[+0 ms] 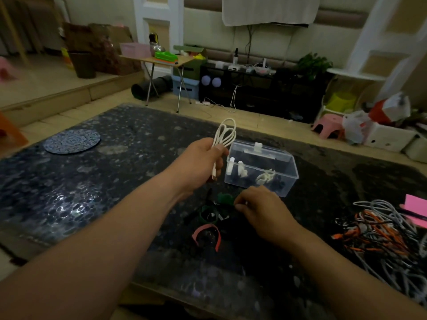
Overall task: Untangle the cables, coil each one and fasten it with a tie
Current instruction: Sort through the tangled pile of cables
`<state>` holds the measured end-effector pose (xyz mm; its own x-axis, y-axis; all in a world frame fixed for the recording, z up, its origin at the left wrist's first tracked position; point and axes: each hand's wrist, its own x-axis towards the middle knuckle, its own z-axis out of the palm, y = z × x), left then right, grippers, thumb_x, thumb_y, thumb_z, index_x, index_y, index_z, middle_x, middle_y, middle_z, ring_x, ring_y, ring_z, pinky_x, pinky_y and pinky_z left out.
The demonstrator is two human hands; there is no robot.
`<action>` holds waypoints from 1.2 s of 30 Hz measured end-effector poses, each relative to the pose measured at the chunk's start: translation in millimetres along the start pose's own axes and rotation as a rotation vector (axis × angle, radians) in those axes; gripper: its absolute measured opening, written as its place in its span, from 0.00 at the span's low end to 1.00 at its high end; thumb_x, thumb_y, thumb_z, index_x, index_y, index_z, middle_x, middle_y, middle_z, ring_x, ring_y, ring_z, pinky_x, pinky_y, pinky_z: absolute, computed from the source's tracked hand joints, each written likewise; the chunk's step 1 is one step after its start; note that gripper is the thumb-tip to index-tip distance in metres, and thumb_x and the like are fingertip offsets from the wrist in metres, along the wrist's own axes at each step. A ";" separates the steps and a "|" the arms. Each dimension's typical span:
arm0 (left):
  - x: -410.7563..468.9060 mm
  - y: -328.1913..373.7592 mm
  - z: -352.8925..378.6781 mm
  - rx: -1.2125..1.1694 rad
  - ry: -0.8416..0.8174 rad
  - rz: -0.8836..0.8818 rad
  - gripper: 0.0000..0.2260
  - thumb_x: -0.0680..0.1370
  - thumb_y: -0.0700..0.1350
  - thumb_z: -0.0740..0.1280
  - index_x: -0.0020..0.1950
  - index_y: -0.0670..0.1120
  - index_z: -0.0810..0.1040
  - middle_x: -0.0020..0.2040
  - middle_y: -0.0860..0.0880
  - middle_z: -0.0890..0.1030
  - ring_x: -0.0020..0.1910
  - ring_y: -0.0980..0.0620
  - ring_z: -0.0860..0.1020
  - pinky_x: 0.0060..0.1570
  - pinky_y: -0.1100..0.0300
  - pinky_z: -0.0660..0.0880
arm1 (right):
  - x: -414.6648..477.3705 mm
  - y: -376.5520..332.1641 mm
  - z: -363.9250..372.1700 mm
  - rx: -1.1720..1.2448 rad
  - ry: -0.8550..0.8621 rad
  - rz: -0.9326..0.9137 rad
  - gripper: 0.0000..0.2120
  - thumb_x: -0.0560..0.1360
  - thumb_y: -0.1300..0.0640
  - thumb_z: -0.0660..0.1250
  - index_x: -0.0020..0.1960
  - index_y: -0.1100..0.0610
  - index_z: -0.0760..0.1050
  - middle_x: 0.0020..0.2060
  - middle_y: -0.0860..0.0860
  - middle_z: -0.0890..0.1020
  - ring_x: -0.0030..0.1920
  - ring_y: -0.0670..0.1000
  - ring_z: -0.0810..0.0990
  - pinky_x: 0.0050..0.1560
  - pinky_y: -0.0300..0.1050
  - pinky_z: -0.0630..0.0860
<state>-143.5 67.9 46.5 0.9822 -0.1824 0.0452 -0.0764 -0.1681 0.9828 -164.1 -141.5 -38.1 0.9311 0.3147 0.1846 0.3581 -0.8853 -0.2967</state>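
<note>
well, the left hand (203, 160) is closed tight around a white cable (225, 135) folded into loops, and it holds the cable up in the air over the dark counter (92, 181), just beside a clear box (291, 179). the right hand (261, 209) is low over the counter with its fingers curled just beside a green tie (222, 197), but i cannot tell if they pinch it, and a pink tie (206, 234) lies on the counter closer to the person. a big messy cable pile (381, 232), orange, white and black, sits well apart on the right side of the counter.
</note>
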 end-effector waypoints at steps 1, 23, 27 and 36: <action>0.2 -0.8 -1.7 -0.008 0.003 0.008 0.13 0.89 0.45 0.57 0.60 0.39 0.78 0.39 0.46 0.75 0.36 0.52 0.74 0.32 0.61 0.75 | -2.5 2.2 -4.4 0.049 -0.001 0.027 0.03 0.82 0.49 0.68 0.50 0.43 0.80 0.48 0.41 0.80 0.51 0.45 0.77 0.53 0.47 0.76; 2.5 -15.6 46.4 0.021 -0.153 -0.124 0.09 0.88 0.47 0.59 0.57 0.45 0.77 0.42 0.44 0.75 0.37 0.50 0.74 0.34 0.58 0.79 | -28.6 11.8 -38.1 0.803 0.206 0.385 0.08 0.84 0.53 0.67 0.48 0.49 0.81 0.35 0.48 0.82 0.30 0.44 0.78 0.35 0.44 0.77; -1.0 -16.8 62.7 0.275 -0.142 0.035 0.09 0.88 0.47 0.60 0.51 0.48 0.77 0.39 0.47 0.76 0.38 0.51 0.73 0.36 0.52 0.74 | -34.1 -6.6 -60.3 1.027 0.255 0.313 0.10 0.85 0.50 0.64 0.50 0.47 0.83 0.35 0.50 0.79 0.28 0.43 0.71 0.28 0.35 0.67; -12.5 12.0 98.0 0.034 -0.302 -0.163 0.11 0.84 0.50 0.57 0.43 0.49 0.72 0.34 0.52 0.71 0.31 0.55 0.69 0.34 0.57 0.65 | -43.6 -2.2 -59.7 0.943 0.404 0.406 0.10 0.83 0.52 0.70 0.46 0.56 0.79 0.32 0.48 0.82 0.29 0.40 0.77 0.29 0.32 0.70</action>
<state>-173.5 -26.8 40.2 0.8873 -0.4281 -0.1717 0.0666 -0.2495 0.9661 -209.6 -173.7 10.5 0.9617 -0.2276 0.1527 0.1002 -0.2266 -0.9688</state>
